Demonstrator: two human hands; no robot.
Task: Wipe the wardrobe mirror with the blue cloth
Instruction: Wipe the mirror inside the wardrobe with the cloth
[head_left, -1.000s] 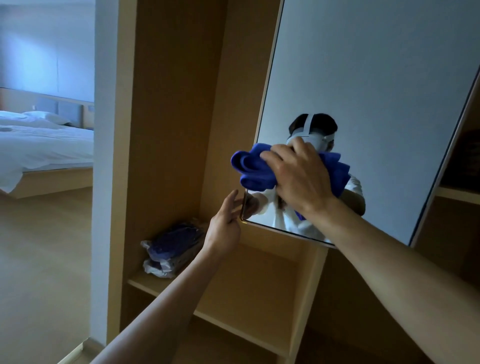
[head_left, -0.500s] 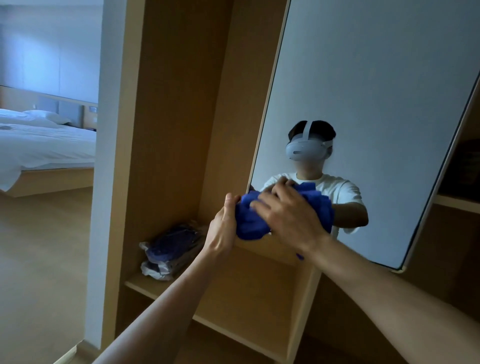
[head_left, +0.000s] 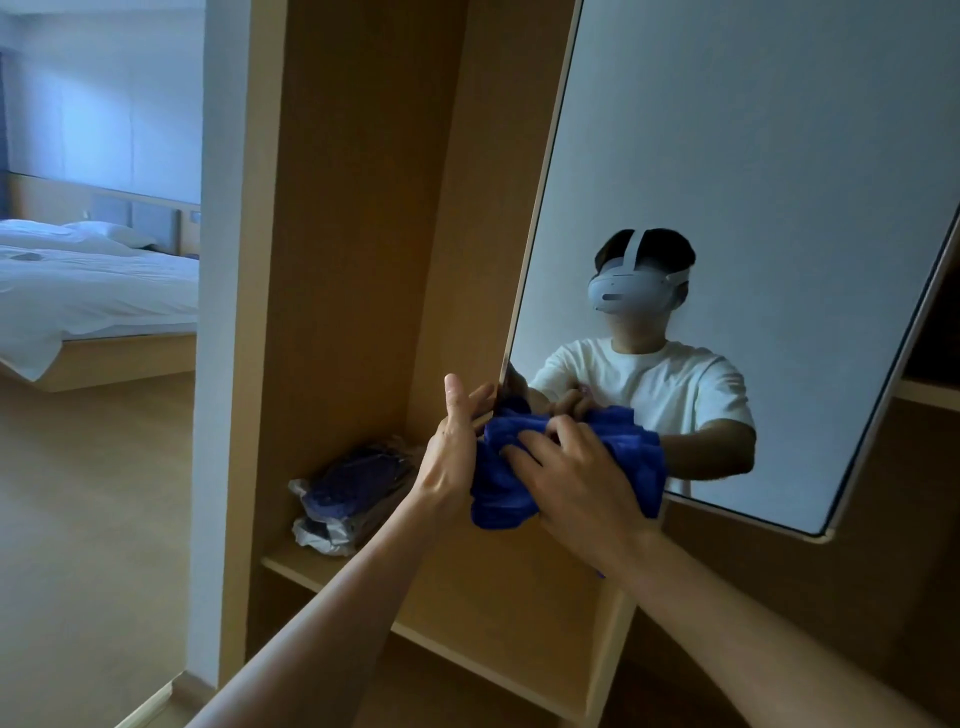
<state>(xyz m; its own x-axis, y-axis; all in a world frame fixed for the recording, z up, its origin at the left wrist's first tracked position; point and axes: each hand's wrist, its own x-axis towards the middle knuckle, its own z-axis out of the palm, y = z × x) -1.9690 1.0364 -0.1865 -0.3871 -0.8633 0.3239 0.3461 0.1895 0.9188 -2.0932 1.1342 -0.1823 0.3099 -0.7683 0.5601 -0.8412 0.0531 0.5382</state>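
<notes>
The tall wardrobe mirror (head_left: 753, 156) is a swung-out door panel with a thin pale frame, and it reflects a person in a white shirt. My right hand (head_left: 576, 483) presses the bunched blue cloth (head_left: 501, 488) against the mirror's lower left corner, fingers curled into the cloth. My left hand (head_left: 454, 447) holds the mirror's left edge just above that corner, thumb up and fingers behind the edge. Part of the cloth hangs below the mirror's bottom edge.
Behind the mirror is an open wooden wardrobe compartment with a shelf (head_left: 311, 564) that carries a plastic-wrapped dark bundle (head_left: 353, 488). A white wall edge (head_left: 218, 312) stands to the left. Beyond it are a bed (head_left: 93, 291) and a wooden floor.
My right hand has slid the cloth from mid-mirror down to the lower left corner. My left hand has moved up onto the mirror's edge. The view has shifted slightly.
</notes>
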